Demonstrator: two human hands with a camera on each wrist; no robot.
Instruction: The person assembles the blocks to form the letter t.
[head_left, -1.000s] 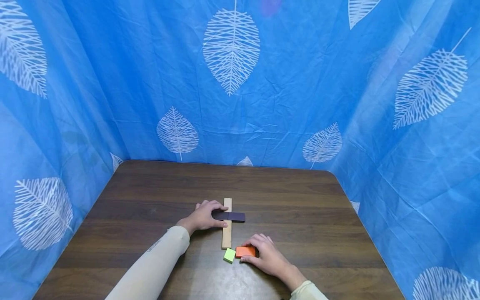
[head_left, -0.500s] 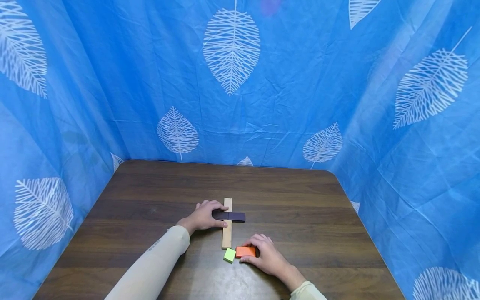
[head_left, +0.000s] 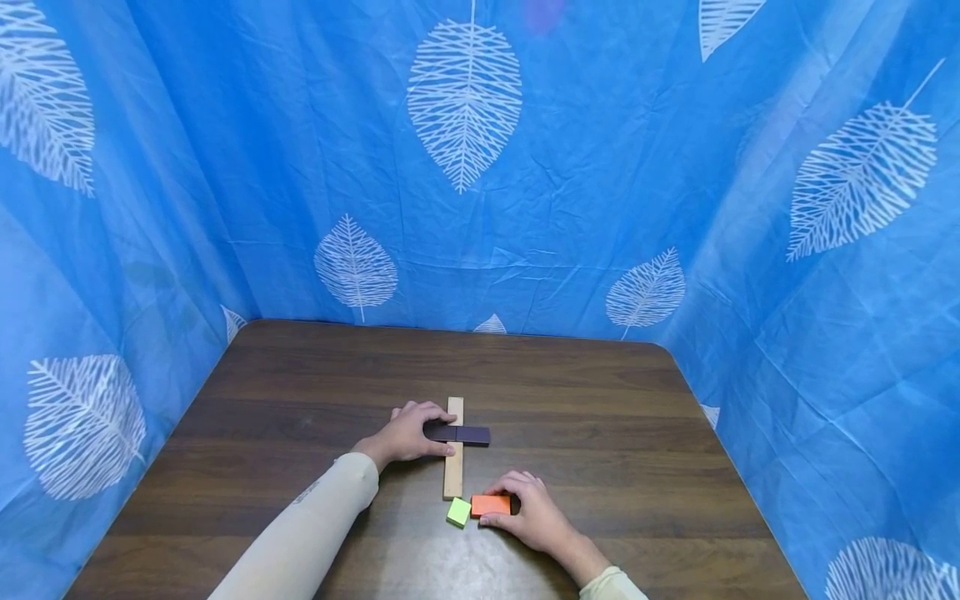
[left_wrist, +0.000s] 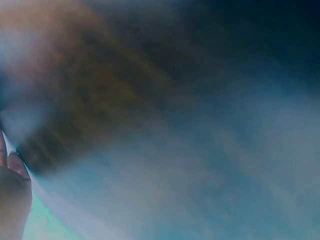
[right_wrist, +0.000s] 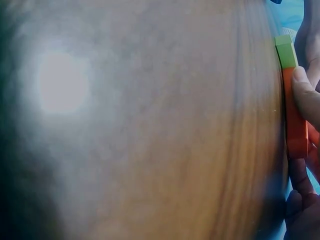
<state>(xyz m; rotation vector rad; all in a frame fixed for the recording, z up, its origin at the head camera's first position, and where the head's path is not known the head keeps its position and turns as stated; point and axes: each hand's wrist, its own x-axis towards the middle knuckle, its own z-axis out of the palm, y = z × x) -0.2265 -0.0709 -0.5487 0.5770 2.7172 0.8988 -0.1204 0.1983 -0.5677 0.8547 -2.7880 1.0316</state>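
Note:
In the head view a pale wooden strip (head_left: 453, 479) lies lengthwise on the table. Two dark purple blocks cross it end to end, forming a cross shape. My left hand (head_left: 407, 433) curls round the left purple block (head_left: 442, 433), its index finger and thumb tips over the strip. The right purple block (head_left: 474, 436) lies free of the hand. Nearer to me, my right hand (head_left: 534, 512) grips an orange block (head_left: 490, 505) between thumb and fingers. The orange block's left end meets a small lime-green block (head_left: 459, 512), which sits turned at an angle below the strip's near end.
The brown wood-grain table (head_left: 600, 400) has rounded far corners. Blue curtains (head_left: 555, 208) with white leaf prints hang around its back and sides. The left wrist view is mostly blurred, with part of a hand (left_wrist: 15, 200) at its edge.

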